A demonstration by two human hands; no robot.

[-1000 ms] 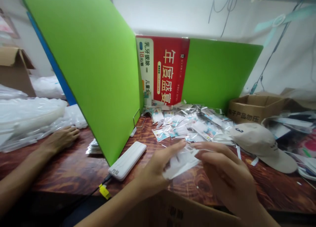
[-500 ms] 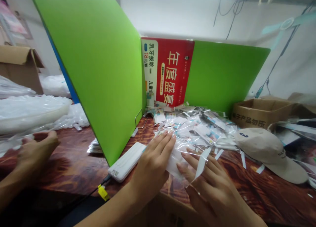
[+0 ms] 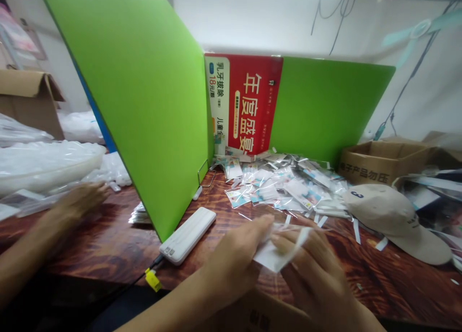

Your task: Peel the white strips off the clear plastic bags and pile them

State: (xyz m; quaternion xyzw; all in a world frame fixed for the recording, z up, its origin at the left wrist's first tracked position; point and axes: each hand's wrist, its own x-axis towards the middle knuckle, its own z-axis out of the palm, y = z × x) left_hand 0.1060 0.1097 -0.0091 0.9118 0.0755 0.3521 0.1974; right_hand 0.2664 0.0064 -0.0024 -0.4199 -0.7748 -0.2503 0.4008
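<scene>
Between my two hands is a clear plastic bag (image 3: 270, 258) with something white and flat in it, blurred by motion. My left hand (image 3: 240, 250) pinches its left side, thumb and fingers together. On its right side my right hand (image 3: 312, 262) has its fingers bent over the bag, and a loose white strip (image 3: 301, 238) curls up beside them. Just beyond my hands lies a heap of clear packets with printed cards (image 3: 267, 190) on the dark red wood-grain table (image 3: 126, 260).
Green boards (image 3: 140, 106) stand at the left and back, with a red printed panel (image 3: 249, 101). A white power bank (image 3: 189, 236) with a cable lies left of my hands. A cap (image 3: 390, 221) and a cardboard box (image 3: 382, 161) sit right. Another person's hand (image 3: 84, 197) is at far left.
My hands have drawn together and closed on the plastic bag, which was lying flatter under spread fingers before. The other person's hand has moved right and slightly up.
</scene>
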